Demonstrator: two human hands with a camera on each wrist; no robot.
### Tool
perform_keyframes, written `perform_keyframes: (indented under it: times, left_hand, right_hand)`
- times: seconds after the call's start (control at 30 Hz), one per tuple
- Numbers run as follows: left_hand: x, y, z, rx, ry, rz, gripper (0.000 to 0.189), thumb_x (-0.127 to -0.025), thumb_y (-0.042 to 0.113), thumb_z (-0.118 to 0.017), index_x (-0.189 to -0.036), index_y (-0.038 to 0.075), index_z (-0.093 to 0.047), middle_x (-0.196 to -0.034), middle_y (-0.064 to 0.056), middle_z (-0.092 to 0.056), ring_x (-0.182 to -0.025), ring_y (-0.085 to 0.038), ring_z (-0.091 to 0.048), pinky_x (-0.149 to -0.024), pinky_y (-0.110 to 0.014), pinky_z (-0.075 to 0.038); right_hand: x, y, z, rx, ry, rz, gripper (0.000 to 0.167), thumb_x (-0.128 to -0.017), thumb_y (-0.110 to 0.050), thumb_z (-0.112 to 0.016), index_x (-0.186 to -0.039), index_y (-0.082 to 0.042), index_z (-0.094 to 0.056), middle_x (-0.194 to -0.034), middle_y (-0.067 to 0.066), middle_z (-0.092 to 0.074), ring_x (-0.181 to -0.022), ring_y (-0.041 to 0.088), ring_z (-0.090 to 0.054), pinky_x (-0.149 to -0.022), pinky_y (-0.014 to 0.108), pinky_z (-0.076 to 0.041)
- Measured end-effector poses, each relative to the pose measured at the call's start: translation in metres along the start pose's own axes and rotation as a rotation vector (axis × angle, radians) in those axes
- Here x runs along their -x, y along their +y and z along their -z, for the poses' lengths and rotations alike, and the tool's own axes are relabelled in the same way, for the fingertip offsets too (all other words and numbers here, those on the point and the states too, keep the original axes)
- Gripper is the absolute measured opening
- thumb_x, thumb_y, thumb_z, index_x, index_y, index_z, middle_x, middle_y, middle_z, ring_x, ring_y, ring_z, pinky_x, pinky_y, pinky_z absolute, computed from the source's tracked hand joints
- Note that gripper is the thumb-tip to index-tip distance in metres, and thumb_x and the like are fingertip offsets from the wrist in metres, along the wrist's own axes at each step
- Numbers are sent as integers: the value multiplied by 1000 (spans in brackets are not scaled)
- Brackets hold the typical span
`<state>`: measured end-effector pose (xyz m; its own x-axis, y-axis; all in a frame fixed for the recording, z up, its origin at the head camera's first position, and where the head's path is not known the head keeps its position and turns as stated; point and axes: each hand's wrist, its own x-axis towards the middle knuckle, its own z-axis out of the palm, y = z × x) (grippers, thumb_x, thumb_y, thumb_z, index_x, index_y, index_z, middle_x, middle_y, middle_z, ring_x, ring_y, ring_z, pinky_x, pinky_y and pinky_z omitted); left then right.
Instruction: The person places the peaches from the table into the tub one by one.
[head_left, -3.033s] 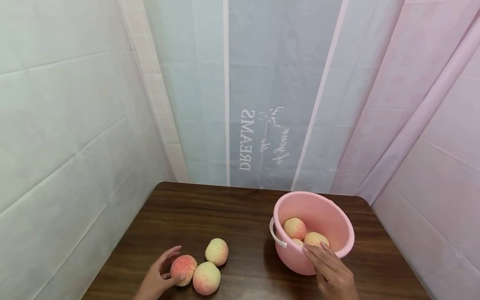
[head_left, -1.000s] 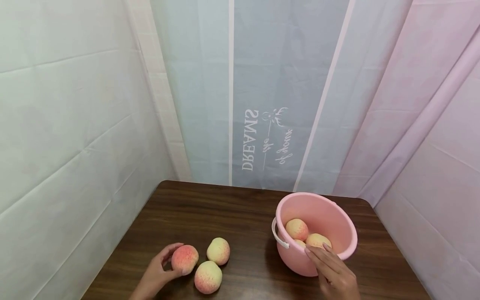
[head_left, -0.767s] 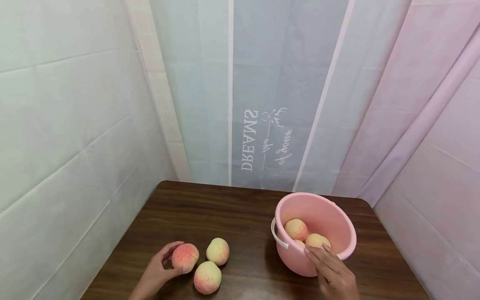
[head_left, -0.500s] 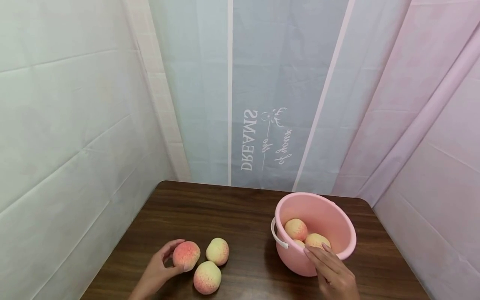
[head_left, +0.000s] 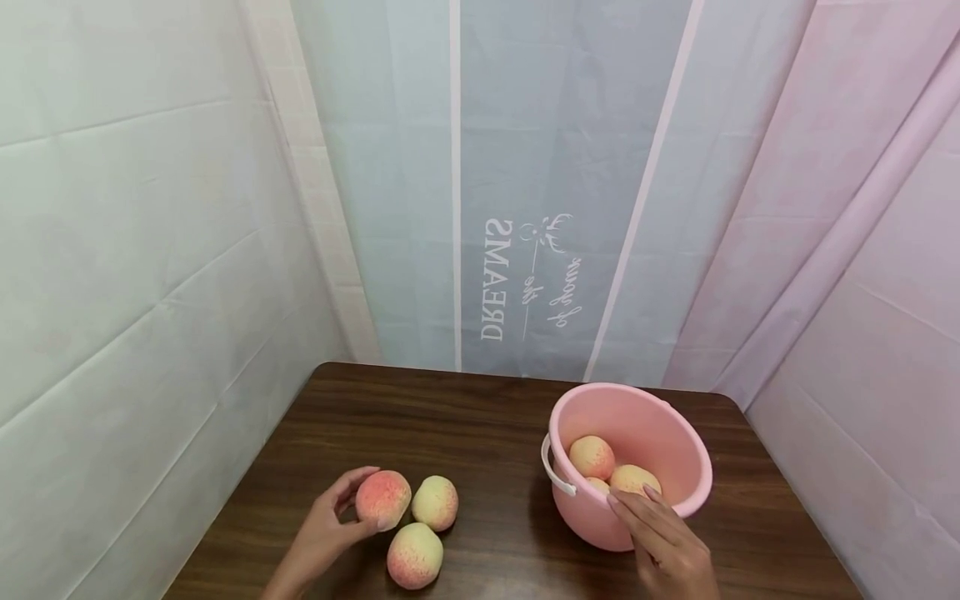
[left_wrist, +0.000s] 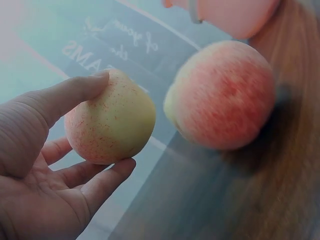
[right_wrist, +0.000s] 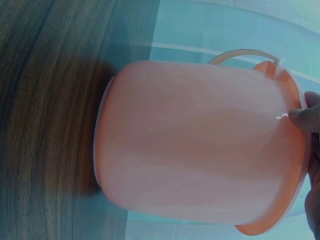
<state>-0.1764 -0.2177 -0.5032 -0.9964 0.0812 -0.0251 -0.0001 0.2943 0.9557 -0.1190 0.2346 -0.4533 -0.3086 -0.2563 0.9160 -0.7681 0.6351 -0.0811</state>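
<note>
My left hand [head_left: 324, 527] pinches a red-blushed peach [head_left: 383, 499] between thumb and fingers; in the left wrist view the held peach [left_wrist: 112, 120] is clear of the table. Two yellowish peaches, one farther back [head_left: 435, 503] and one nearer me [head_left: 415, 557], lie on the table just right of it. My right hand [head_left: 671, 546] grips the near rim of a pink bucket [head_left: 588, 527]. In the right wrist view the thumb presses outside the bucket [right_wrist: 195, 145] below the rim. Inside are a rear peach [head_left: 592, 457], a right peach [head_left: 633, 478] and a partly hidden peach [head_left: 597, 484].
The dark wood table [head_left: 450, 425] has rounded far corners. A white handle [head_left: 557, 471] hangs on the bucket's left side. Behind the table hangs a printed curtain [head_left: 555, 167], with pale cloth [head_left: 150, 250] on the left and pinkish cloth on the right.
The left hand has taken hold of the red-blushed peach, lifted it and moved it forward and slightly right. The right hand stays on the bucket rim.
</note>
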Motion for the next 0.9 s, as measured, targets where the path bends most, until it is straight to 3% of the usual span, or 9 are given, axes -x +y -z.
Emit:
perform_keyframes:
  times: [0.13,0.33,0.63,0.9]
  left_hand:
    - [-4,8,-2,27,0,-18,69,-76,18,-90,-138,17,-59,-132,1,-64,-124,-16,-55,-101,-25,-43]
    - [-6,19,-7,98,-22,-45,67,-78,13,-88,-139,14,-58,-133,-7,-63,-126,-25,-53,-93,-29,-50]
    - [-12,32,-14,145,-57,-58,66,-78,13,-88,-136,24,-60,-132,-6,-63,-121,-29,-55,-85,-34,-56]
    - [-20,49,-17,152,-101,-111,67,-80,13,-88,-138,23,-58,-132,-8,-62,-122,-30,-55,-88,-37,-56]
  right_hand:
    - [2,3,1,-5,-3,-2,35,-107,-18,-52,-105,7,-76,-109,19,-74,-108,20,-68,-112,30,-39]
    - [-3,-1,1,-21,-7,-3,36,-108,-19,-51,-105,8,-76,-110,18,-74,-113,17,-67,-112,29,-39]
    - [-2,-4,2,6,-27,-34,41,-109,-24,-48,-105,6,-76,-111,15,-75,-119,10,-63,-112,27,-39]
    - [-11,-3,0,-24,43,42,33,-106,-14,-53,-100,8,-76,-108,16,-75,-115,13,-65,-111,29,-40]
